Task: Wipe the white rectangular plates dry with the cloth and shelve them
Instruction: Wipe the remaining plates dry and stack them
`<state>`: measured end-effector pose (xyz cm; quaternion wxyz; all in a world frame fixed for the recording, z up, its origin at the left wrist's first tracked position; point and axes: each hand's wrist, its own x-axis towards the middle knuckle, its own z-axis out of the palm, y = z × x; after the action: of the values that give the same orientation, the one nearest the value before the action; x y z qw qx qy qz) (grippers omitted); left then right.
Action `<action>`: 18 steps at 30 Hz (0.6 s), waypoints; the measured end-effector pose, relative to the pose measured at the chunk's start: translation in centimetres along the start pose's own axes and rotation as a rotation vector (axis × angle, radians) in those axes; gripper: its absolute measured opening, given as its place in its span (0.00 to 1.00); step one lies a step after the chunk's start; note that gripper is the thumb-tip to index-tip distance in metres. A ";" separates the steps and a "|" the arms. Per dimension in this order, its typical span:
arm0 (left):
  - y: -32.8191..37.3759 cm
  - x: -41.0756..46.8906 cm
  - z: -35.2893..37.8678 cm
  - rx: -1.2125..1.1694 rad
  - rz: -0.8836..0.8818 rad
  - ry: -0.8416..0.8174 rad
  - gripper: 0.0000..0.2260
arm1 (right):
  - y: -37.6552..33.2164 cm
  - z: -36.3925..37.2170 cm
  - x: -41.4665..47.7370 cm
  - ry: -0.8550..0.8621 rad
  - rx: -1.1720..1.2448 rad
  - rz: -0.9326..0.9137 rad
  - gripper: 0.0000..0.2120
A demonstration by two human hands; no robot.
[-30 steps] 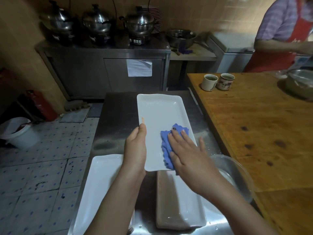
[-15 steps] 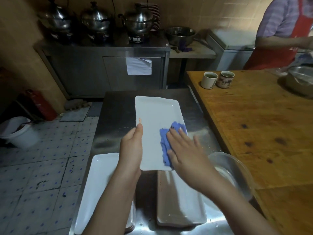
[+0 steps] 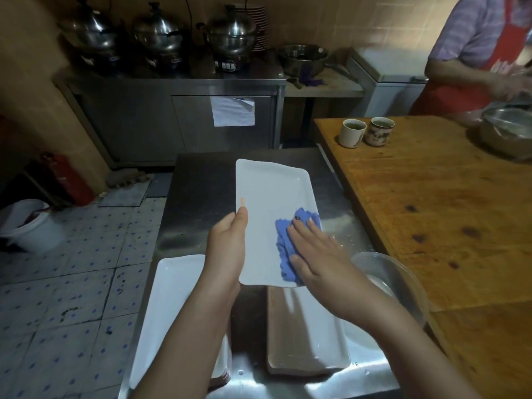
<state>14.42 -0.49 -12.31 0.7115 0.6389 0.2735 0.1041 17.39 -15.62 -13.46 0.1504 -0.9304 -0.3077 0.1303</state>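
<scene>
Plate (image 3: 273,197) held lengthwise (pointing away).

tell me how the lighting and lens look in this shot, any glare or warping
Head view: dim and warm overall, the back counter with steel pots nearly in shadow; the white plate held by the left hand is the brightest thing; soft glare on the wet steel table; wide-angle bending curves the wooden table edges; the corners go soft.

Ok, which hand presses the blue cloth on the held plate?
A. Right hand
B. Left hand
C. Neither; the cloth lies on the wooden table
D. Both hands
A: the right hand lies flat on the blue cloth, while the left hand grips the plate by its edge.
</scene>
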 end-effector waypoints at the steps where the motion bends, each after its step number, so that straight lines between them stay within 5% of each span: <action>1: -0.2 -0.1 0.0 0.001 -0.002 0.000 0.12 | 0.2 -0.2 -0.1 -0.016 0.017 -0.001 0.25; 6: -0.3 -0.4 0.2 -0.007 0.036 0.002 0.09 | 0.7 -1.0 2.1 0.220 -0.041 0.076 0.28; 11: -1.2 -0.8 0.1 0.006 0.027 0.025 0.09 | 0.8 -0.6 2.6 0.396 0.239 0.326 0.31; 18: -4.4 -1.9 0.9 0.064 -0.085 0.017 0.11 | 3.1 1.0 1.3 0.517 0.478 0.357 0.27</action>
<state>12.38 -2.89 -16.05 0.6920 0.6483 0.3096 0.0704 19.72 -17.04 -15.72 0.4104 -0.9101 -0.0542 -0.0160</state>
